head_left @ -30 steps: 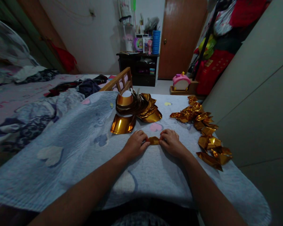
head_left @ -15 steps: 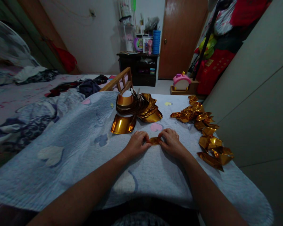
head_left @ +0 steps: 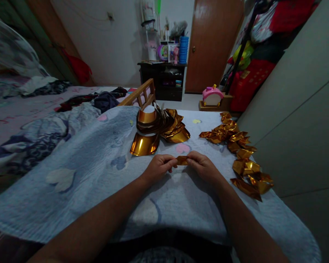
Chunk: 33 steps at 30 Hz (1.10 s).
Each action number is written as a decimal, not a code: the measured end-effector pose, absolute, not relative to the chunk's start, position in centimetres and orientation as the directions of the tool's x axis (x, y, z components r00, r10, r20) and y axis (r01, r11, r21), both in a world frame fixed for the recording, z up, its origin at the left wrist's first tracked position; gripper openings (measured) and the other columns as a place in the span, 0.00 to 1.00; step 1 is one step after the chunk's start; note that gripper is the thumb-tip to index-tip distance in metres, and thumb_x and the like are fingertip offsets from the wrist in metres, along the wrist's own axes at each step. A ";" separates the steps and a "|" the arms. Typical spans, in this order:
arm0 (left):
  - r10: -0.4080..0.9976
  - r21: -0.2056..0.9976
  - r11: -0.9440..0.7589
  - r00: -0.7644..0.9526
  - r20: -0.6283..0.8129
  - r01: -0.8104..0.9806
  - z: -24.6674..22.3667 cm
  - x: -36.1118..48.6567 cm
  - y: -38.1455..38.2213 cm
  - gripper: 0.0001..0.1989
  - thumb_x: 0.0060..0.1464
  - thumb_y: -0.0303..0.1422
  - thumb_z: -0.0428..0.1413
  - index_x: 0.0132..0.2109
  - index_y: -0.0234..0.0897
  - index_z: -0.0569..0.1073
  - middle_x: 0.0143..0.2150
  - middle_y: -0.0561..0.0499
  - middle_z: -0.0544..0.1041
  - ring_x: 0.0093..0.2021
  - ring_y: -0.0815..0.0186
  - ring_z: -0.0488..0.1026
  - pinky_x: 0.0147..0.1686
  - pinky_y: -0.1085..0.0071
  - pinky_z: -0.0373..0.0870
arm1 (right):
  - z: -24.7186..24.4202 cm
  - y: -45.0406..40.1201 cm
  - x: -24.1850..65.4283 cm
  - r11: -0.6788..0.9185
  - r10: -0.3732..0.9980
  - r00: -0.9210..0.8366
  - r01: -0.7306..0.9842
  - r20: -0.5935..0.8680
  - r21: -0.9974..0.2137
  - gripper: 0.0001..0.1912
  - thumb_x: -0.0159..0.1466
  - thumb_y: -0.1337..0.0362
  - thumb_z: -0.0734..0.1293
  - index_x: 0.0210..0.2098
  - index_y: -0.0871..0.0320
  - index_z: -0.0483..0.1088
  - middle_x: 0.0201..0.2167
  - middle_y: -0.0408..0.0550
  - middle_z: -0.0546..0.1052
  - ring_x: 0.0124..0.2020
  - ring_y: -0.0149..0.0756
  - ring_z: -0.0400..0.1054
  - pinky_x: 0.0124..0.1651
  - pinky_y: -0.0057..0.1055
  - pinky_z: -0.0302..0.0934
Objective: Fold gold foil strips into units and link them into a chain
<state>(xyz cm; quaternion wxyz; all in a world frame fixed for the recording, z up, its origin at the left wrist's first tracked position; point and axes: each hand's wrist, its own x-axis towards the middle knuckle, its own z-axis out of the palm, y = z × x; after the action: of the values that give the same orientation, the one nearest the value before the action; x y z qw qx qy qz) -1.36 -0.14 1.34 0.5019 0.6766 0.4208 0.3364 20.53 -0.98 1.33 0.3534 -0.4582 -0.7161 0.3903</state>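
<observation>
A small folded piece of gold foil paper (head_left: 182, 160) is stretched between my two hands, just over the blue blanket (head_left: 98, 182). My left hand (head_left: 159, 168) pinches its left end between thumb and fingers. At the opposite end, my right hand (head_left: 201, 165) is closed on the foil, thumb toward me. Beyond my hands lies a fanned pile of gold foil sheets (head_left: 146, 144), some flat and curled, some bunched. To the right, a row of folded gold foil pieces (head_left: 245, 166) runs along the blanket's edge.
A wooden rail (head_left: 138, 94) stands behind the sheets. Rumpled clothes and bedding (head_left: 44, 138) lie on the bed at left. A pale cabinet (head_left: 298, 120) borders the right side. Farther back are a pink toy (head_left: 212, 96), a dark shelf unit (head_left: 161, 82) and a brown door (head_left: 212, 44).
My left hand has turned, its fingers now drawn in at the foil's left tip. The foil looks narrower and is slightly raised. My right hand keeps its end.
</observation>
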 end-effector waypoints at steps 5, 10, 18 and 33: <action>0.934 0.969 -0.095 0.357 0.007 0.229 1.3 -1.4 0.0 0.15 0.55 0.41 0.58 0.31 0.33 0.79 0.25 0.52 0.76 0.22 0.72 0.66 0.24 0.75 0.60 | 1.2 -1.2 19.9 0.141 0.939 -0.342 0.367 0.007 -0.919 0.10 0.64 0.57 0.64 0.32 0.57 0.68 0.24 0.39 0.66 0.25 0.31 0.59 0.30 0.28 0.53; 0.935 0.975 -0.070 0.355 -0.009 0.209 1.2 -1.3 0.0 0.15 0.55 0.42 0.58 0.33 0.33 0.80 0.24 0.53 0.75 0.19 0.73 0.63 0.22 0.75 0.58 | 1.1 -1.0 19.6 0.161 0.941 -0.337 0.383 0.024 -0.910 0.08 0.62 0.61 0.65 0.29 0.58 0.69 0.23 0.40 0.68 0.26 0.31 0.60 0.30 0.28 0.53; 0.955 0.991 -0.039 0.298 -0.001 0.127 1.5 -1.4 0.4 0.18 0.55 0.46 0.60 0.33 0.33 0.79 0.23 0.54 0.71 0.21 0.73 0.60 0.22 0.75 0.56 | 1.2 -1.1 20.3 0.071 0.940 -0.340 0.270 -0.026 -0.960 0.11 0.63 0.59 0.62 0.29 0.58 0.71 0.20 0.39 0.66 0.21 0.28 0.57 0.25 0.27 0.50; 0.899 0.951 0.276 0.387 -0.203 -0.142 0.7 -1.2 0.7 0.22 0.50 0.50 0.64 0.34 0.33 0.74 0.27 0.52 0.73 0.23 0.75 0.63 0.23 0.77 0.59 | 1.5 -1.1 20.4 0.059 0.954 -0.301 0.167 0.006 -0.984 0.13 0.62 0.54 0.65 0.30 0.57 0.73 0.21 0.40 0.66 0.22 0.29 0.56 0.25 0.28 0.49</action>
<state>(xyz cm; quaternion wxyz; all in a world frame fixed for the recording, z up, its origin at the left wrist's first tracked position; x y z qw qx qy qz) -1.23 0.71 0.66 0.6886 0.4683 0.4045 0.3779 20.40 -1.15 1.51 0.3810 -0.4519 -0.6199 0.5161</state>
